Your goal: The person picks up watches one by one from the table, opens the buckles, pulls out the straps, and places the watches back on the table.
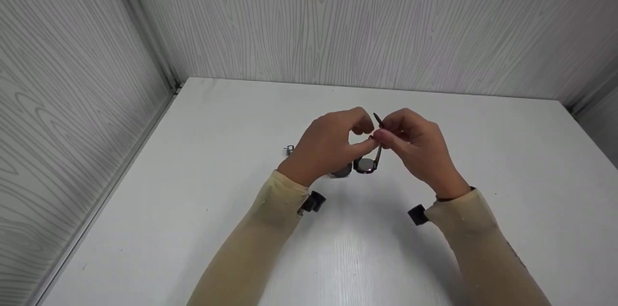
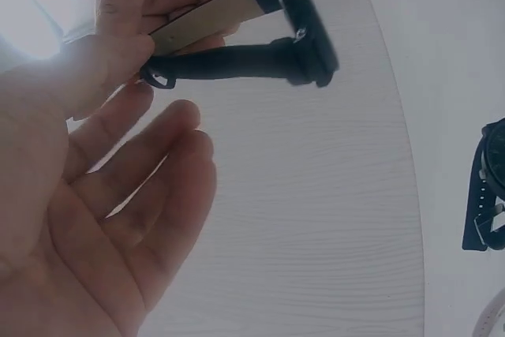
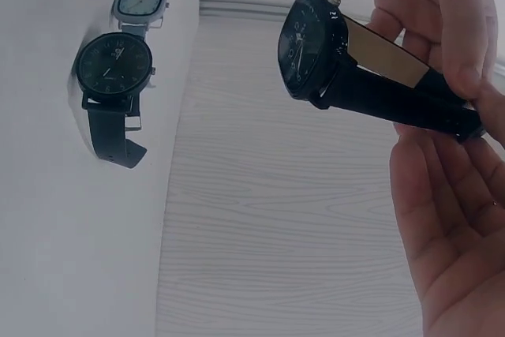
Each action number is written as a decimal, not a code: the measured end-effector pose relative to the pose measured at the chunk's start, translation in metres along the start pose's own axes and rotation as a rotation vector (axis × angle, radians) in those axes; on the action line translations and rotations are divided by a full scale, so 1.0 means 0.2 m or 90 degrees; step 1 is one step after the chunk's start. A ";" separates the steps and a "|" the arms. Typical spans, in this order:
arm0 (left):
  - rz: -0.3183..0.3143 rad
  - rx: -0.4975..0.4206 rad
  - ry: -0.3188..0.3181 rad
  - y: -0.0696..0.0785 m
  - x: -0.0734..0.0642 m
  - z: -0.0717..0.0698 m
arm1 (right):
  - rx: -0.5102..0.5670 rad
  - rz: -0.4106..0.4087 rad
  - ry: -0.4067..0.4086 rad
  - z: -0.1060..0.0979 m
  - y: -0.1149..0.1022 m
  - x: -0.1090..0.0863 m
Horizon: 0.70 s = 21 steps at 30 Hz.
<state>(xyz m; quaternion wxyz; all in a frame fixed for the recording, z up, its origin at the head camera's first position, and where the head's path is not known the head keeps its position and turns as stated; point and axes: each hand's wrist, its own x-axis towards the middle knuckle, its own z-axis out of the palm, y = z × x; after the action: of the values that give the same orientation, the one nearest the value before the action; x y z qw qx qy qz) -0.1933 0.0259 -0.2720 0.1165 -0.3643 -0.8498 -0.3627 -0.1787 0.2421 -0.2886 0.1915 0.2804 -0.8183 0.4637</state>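
A black wristwatch (image 1: 366,165) hangs by its strap (image 1: 378,154) between both hands. Its dark dial (image 3: 304,49) faces left in the right wrist view, and the tan inner side of the strap shows there. My right hand (image 1: 421,151) pinches the strap between thumb and fingers, one strap end sticking up past them. Thumb and fingertip of my left hand (image 1: 333,137) meet at the buckle end (image 2: 160,75), close against the right thumb. The other left fingers are loosely bent. Fingers partly hide the strap ends.
On the white table (image 1: 231,151) lies a round black watch (image 3: 117,65), partly behind the left hand in the head view. Beside it is a pale square watch (image 3: 140,1). Wood-grain panels (image 1: 309,21) stand behind and at the sides. Each wrist carries a small black camera (image 1: 316,201).
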 end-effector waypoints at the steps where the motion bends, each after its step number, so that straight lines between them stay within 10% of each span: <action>1: -0.011 -0.007 -0.009 0.00 0.00 0.00 | 0.001 0.000 0.003 0.00 0.00 0.00; 10: -0.022 -0.052 -0.009 0.01 0.00 -0.01 | 0.122 0.020 -0.033 -0.02 0.00 0.00; 21: -0.043 -0.105 0.025 0.01 0.01 -0.02 | 0.095 -0.025 0.005 -0.02 0.00 0.01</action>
<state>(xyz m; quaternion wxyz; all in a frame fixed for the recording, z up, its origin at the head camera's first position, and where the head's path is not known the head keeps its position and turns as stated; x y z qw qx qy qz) -0.1939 0.0250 -0.2668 0.0905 -0.3364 -0.8266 -0.4421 -0.1806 0.2447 -0.2865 0.1827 0.3081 -0.7751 0.5204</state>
